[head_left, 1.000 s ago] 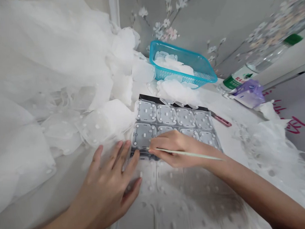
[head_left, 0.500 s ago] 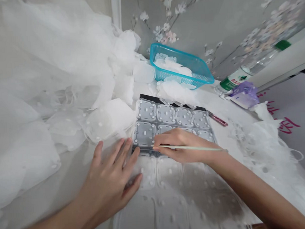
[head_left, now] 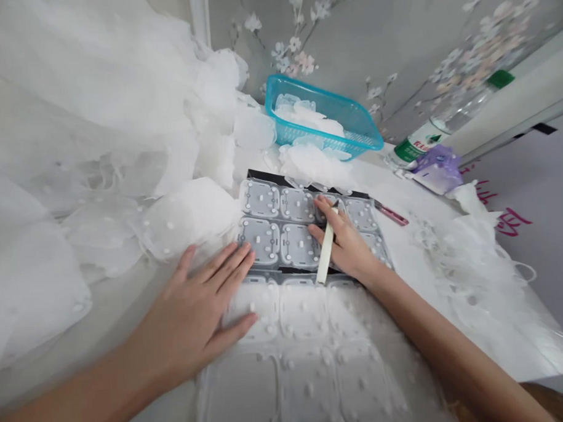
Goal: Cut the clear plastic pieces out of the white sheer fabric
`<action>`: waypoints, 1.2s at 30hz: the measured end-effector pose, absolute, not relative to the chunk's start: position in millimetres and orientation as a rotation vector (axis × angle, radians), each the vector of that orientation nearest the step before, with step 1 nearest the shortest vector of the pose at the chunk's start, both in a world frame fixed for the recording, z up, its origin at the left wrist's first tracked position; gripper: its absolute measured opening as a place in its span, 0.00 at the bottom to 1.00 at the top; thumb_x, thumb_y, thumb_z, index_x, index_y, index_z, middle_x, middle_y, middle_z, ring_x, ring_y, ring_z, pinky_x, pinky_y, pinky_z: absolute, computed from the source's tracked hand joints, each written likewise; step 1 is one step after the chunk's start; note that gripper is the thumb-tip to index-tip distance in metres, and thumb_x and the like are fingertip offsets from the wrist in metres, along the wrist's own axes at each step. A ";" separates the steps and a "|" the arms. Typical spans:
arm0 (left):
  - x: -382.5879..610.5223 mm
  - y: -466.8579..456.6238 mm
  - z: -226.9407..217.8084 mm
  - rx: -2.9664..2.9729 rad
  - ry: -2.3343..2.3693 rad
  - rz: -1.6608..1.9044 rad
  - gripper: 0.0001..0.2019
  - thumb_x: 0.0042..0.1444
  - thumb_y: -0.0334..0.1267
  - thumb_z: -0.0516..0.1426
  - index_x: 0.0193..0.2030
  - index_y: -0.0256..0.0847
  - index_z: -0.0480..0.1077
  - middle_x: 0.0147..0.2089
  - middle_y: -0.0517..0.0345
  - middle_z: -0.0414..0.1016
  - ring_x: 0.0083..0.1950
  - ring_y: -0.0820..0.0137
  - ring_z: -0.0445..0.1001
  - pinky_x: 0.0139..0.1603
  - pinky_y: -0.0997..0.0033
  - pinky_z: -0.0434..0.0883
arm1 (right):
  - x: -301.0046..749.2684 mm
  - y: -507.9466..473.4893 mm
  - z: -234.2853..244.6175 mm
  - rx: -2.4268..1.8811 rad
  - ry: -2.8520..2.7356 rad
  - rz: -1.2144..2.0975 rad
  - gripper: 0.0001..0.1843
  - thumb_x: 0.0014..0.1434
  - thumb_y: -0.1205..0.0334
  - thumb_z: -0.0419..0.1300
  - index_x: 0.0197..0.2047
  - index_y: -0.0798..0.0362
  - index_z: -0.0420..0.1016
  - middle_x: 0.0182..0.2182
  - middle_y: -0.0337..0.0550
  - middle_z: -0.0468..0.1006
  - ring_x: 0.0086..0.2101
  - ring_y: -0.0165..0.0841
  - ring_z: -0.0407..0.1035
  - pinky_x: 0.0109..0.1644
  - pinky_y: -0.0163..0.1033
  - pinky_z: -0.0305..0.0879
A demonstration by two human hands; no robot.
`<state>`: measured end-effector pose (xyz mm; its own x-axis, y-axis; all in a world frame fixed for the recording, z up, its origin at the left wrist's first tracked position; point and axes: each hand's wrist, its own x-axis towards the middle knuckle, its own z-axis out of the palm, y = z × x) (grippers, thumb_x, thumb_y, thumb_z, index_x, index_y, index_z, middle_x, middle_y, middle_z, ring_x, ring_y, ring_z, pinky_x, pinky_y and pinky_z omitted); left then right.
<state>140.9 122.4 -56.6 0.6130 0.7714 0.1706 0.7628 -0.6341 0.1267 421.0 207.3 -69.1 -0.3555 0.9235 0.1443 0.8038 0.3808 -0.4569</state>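
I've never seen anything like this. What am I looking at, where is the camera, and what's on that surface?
There's no machine here: these are a person's two bare hands, filmed by a camera worn on their head, looking forward and down. The left hand lies open on a sheet of translucent plastic with white studs. The right hand holds a thin pale stick above a grey panel of rounded squares on a black backing. Further back sits a turquoise plastic basket holding white pieces.

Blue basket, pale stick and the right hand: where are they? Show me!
Blue basket (head_left: 306,138), head view, front wall.
Pale stick (head_left: 325,258), head view, middle of the shaft.
Right hand (head_left: 350,248), head view, back of the hand.
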 end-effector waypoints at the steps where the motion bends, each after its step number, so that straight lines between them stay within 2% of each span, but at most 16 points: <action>1: 141.4 126.7 -56.3 2.791 1.316 0.309 0.34 0.60 0.55 0.45 0.68 0.35 0.50 0.68 0.50 0.53 0.67 0.57 0.56 0.68 0.49 0.38 | 422.6 213.0 -70.1 -1.509 -2.285 0.438 0.28 0.63 0.52 0.49 0.63 0.55 0.56 0.64 0.56 0.56 0.64 0.44 0.49 0.65 0.58 0.49; 6: 146.6 154.6 -53.0 2.801 1.321 0.194 0.38 0.59 0.60 0.42 0.68 0.32 0.49 0.69 0.47 0.51 0.68 0.57 0.54 0.66 0.50 0.44 | 428.8 236.6 -68.9 -1.437 -2.351 0.432 0.32 0.63 0.50 0.49 0.66 0.57 0.54 0.63 0.55 0.59 0.63 0.41 0.52 0.65 0.52 0.51; 14: 152.8 184.1 -55.5 2.844 1.362 0.204 0.41 0.58 0.62 0.42 0.68 0.32 0.47 0.70 0.45 0.47 0.70 0.61 0.50 0.68 0.54 0.40 | 438.4 268.2 -70.3 -1.296 -2.410 0.180 0.29 0.63 0.51 0.49 0.64 0.55 0.59 0.60 0.56 0.63 0.62 0.43 0.54 0.63 0.53 0.53; 16: 152.8 184.9 -52.8 2.898 1.290 0.287 0.35 0.61 0.58 0.43 0.68 0.36 0.50 0.70 0.47 0.47 0.70 0.61 0.49 0.67 0.54 0.40 | 438.8 274.4 -70.7 -1.266 -2.423 0.107 0.28 0.63 0.52 0.49 0.63 0.56 0.60 0.58 0.57 0.66 0.61 0.43 0.54 0.62 0.52 0.54; 19: 150.6 180.1 -47.7 2.943 0.972 0.304 0.26 0.64 0.53 0.43 0.66 0.47 0.54 0.69 0.55 0.52 0.69 0.65 0.52 0.67 0.57 0.41 | 438.4 277.6 -70.7 -1.263 -2.412 0.043 0.28 0.63 0.50 0.48 0.62 0.55 0.61 0.55 0.56 0.69 0.60 0.44 0.56 0.62 0.53 0.53; 21: 148.5 175.7 -46.2 2.878 0.868 0.233 0.29 0.62 0.56 0.43 0.67 0.47 0.53 0.68 0.56 0.55 0.68 0.66 0.54 0.68 0.59 0.41 | 436.3 273.0 -68.4 -1.292 -2.333 0.025 0.27 0.64 0.48 0.46 0.61 0.53 0.60 0.51 0.54 0.72 0.57 0.45 0.60 0.63 0.57 0.48; 23: 147.2 173.3 -46.5 2.792 0.922 0.170 0.33 0.60 0.60 0.43 0.68 0.45 0.49 0.68 0.54 0.54 0.68 0.65 0.54 0.68 0.58 0.41 | 430.8 262.7 -61.8 -1.300 -2.117 0.048 0.27 0.65 0.46 0.42 0.62 0.51 0.56 0.44 0.51 0.74 0.50 0.42 0.66 0.62 0.57 0.50; 24: 147.1 173.3 -47.0 2.758 0.961 0.150 0.34 0.60 0.61 0.43 0.68 0.45 0.48 0.69 0.55 0.52 0.68 0.65 0.54 0.68 0.58 0.40 | 426.3 255.7 -56.5 -1.275 -1.963 0.088 0.27 0.65 0.46 0.40 0.61 0.51 0.53 0.39 0.48 0.74 0.45 0.40 0.69 0.59 0.54 0.55; 26: 147.5 175.1 -48.0 2.716 0.999 0.131 0.37 0.57 0.63 0.44 0.68 0.45 0.47 0.70 0.55 0.50 0.69 0.64 0.53 0.68 0.56 0.38 | 413.7 239.1 -42.8 -1.156 -1.638 0.237 0.22 0.65 0.46 0.41 0.56 0.49 0.54 0.31 0.41 0.68 0.33 0.33 0.68 0.47 0.45 0.66; 28: 148.3 178.2 -48.9 2.700 1.004 0.136 0.37 0.58 0.63 0.44 0.68 0.46 0.47 0.70 0.56 0.49 0.69 0.65 0.52 0.69 0.57 0.37 | 397.6 220.4 -28.5 -1.020 -1.472 0.540 0.12 0.65 0.50 0.47 0.45 0.48 0.57 0.28 0.36 0.64 0.23 0.27 0.62 0.36 0.39 0.67; 30: 148.6 180.6 -49.8 2.701 1.018 0.152 0.33 0.61 0.58 0.43 0.69 0.46 0.47 0.70 0.56 0.50 0.69 0.67 0.52 0.69 0.58 0.38 | 381.1 201.6 -19.0 -0.986 -1.512 0.915 0.08 0.64 0.54 0.50 0.41 0.48 0.59 0.27 0.35 0.68 0.22 0.26 0.64 0.31 0.36 0.67; 32: 148.1 181.6 -50.7 2.712 1.040 0.158 0.28 0.64 0.53 0.42 0.68 0.46 0.48 0.70 0.57 0.50 0.69 0.68 0.52 0.69 0.59 0.39 | 367.8 185.4 -17.4 -0.976 -1.622 1.209 0.07 0.62 0.57 0.54 0.40 0.49 0.61 0.26 0.35 0.71 0.24 0.27 0.68 0.31 0.35 0.68; 34: 146.7 181.7 -51.4 2.732 1.034 0.147 0.27 0.65 0.49 0.42 0.68 0.45 0.47 0.70 0.56 0.49 0.70 0.68 0.51 0.69 0.59 0.39 | 360.4 174.7 -23.3 -0.936 -1.737 1.334 0.06 0.61 0.59 0.56 0.37 0.51 0.63 0.25 0.36 0.71 0.23 0.26 0.68 0.28 0.32 0.66; 36: 144.8 181.9 -51.9 2.756 0.992 0.120 0.27 0.65 0.47 0.42 0.69 0.44 0.46 0.71 0.56 0.46 0.70 0.68 0.49 0.69 0.59 0.39 | 358.9 170.4 -32.6 -0.893 -1.855 1.297 0.07 0.59 0.61 0.57 0.32 0.53 0.64 0.22 0.36 0.69 0.21 0.24 0.63 0.24 0.30 0.60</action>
